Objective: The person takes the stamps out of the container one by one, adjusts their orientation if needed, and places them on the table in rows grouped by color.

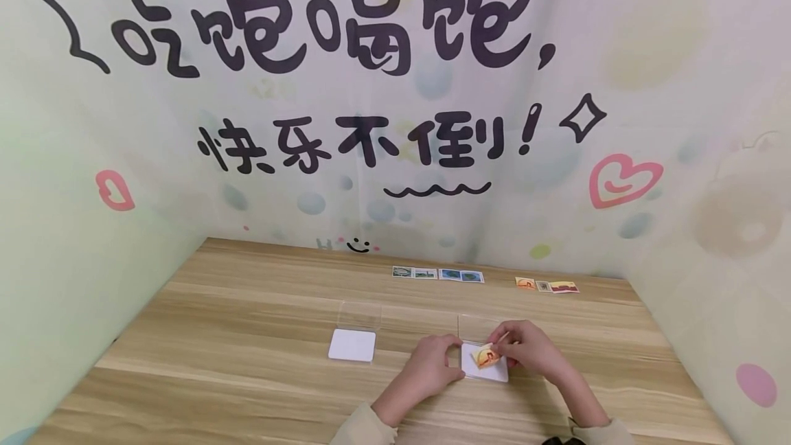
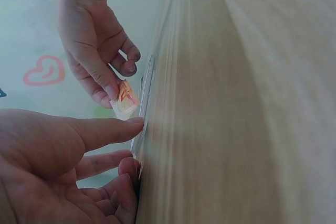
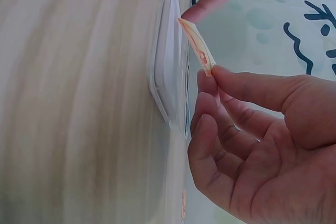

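Note:
My right hand [image 1: 528,347] pinches an orange-and-yellow postage stamp [image 1: 486,356] by its edge between thumb and index finger. In the right wrist view the stamp [image 3: 197,47] is tilted, just over the white inside of a small clear plastic case [image 3: 158,85]. That case [image 1: 488,373] lies on the table with its clear lid [image 1: 476,326] folded back. My left hand [image 1: 428,366] holds the case at its left side, thumb at the near corner and fingers at the far one. The left wrist view shows the thumb right at the case's edge.
A second opened case [image 1: 352,345] with a white inside lies to the left. At the back of the wooden table [image 1: 247,335] are a row of blue and green stamps [image 1: 439,274] and a red-orange group [image 1: 547,286]. A printed cloth [image 1: 296,211] hangs behind.

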A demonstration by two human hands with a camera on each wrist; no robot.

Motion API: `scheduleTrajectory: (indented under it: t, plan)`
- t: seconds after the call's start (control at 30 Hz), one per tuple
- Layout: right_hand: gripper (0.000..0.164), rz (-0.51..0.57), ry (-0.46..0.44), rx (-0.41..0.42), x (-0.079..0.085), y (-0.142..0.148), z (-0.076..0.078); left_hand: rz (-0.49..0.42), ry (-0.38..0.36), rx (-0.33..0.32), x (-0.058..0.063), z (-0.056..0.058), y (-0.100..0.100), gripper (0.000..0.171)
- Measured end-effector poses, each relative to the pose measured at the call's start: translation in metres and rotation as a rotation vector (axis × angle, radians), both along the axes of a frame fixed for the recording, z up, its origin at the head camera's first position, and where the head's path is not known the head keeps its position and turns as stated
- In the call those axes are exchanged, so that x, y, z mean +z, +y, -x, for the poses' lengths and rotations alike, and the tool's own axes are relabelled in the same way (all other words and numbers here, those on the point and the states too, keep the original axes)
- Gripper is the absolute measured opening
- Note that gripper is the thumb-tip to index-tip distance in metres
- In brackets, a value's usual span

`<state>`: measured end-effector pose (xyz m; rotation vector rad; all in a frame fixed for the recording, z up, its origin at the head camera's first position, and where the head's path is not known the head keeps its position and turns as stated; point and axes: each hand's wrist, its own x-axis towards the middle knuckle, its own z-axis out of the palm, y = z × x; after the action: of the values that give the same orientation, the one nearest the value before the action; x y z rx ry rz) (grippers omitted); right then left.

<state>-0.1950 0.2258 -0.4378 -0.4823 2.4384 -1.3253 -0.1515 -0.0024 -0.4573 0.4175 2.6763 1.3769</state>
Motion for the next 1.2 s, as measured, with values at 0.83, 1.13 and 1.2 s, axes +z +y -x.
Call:
scheduleTrajectory:
  t: [0.83, 1.13, 1.2]
  plan:
    - [0.01, 0.021, -0.003, -0.046, 0.003, 0.015, 0.005, 0.017, 0.005, -0.001, -0.002, 0.001, -0.001, 0.049]
    - [0.01, 0.014, -0.008, -0.067, 0.008, 0.018, 0.004, 0.019, 0.024, 0.019, -0.001, 0.0, 0.001, 0.046]
    - [0.01, 0.009, -0.011, -0.073, 0.009, 0.018, 0.004, 0.024, 0.032, 0.021, -0.002, 0.0, 0.001, 0.046]
